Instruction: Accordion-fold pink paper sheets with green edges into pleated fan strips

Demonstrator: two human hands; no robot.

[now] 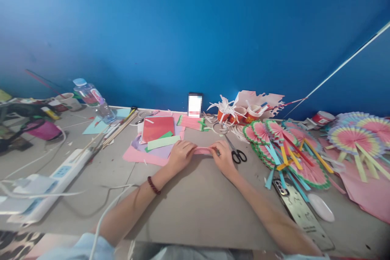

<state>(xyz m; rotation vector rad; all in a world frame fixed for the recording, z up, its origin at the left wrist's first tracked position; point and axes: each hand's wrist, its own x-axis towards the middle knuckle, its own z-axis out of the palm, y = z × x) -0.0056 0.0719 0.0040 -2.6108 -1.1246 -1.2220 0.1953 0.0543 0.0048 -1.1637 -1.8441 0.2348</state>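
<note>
A narrow folded strip of pink paper (202,150) lies on the grey table (195,203) straight ahead. My left hand (180,154) is closed over its left end, fingers curled and pressing down. My right hand (222,157) pinches its right end the same way. A dark bead bracelet (153,185) circles my left wrist. Black-handled scissors (236,152) lie just right of my right hand.
Pink, red and green paper sheets (157,138) lie behind my left hand. Finished pleated paper fans (289,150) cover the right side. Paper cups with scraps (240,114) stand at the blue wall. A power strip (57,176), bottles (88,91) and sticks are left; a phone (300,211) right.
</note>
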